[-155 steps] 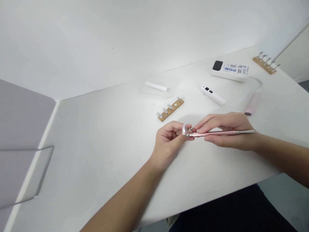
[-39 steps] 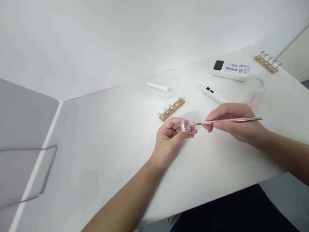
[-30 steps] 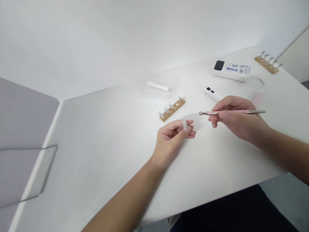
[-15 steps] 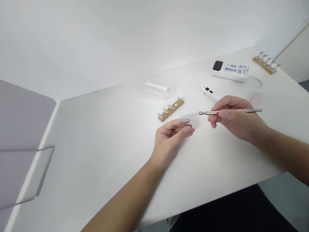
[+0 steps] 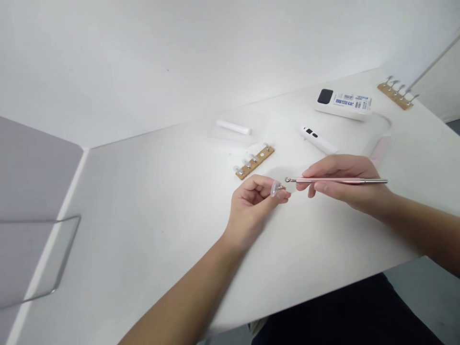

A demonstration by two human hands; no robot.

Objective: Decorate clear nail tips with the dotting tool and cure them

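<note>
My left hand (image 5: pixel 253 206) pinches a clear nail tip (image 5: pixel 275 188) on a small metal holder between thumb and fingers. My right hand (image 5: pixel 350 179) grips a pink pen-shaped tool (image 5: pixel 334 180) with a silver rear end and a silver ball at its front. That ball points left, close to the nail tip; I cannot tell if they touch. Behind my left hand lies a tan strip (image 5: pixel 257 163) bearing several clear nail tips on metal stands, with a pale round spot between two of them.
A clear case (image 5: pixel 223 139) with a white stick (image 5: pixel 233 127) lies behind the strip. Beyond my right hand are a white pen-like device (image 5: pixel 319 140), a white box (image 5: pixel 341 105) with a dark panel, and a pink object (image 5: pixel 381 149). Another nail-tip strip (image 5: pixel 395 96) sits far right.
My right hand has moved left and slightly down, bringing the tool's ball closer to the nail tip. The nail tip has turned in my left fingers and now stands more upright.
</note>
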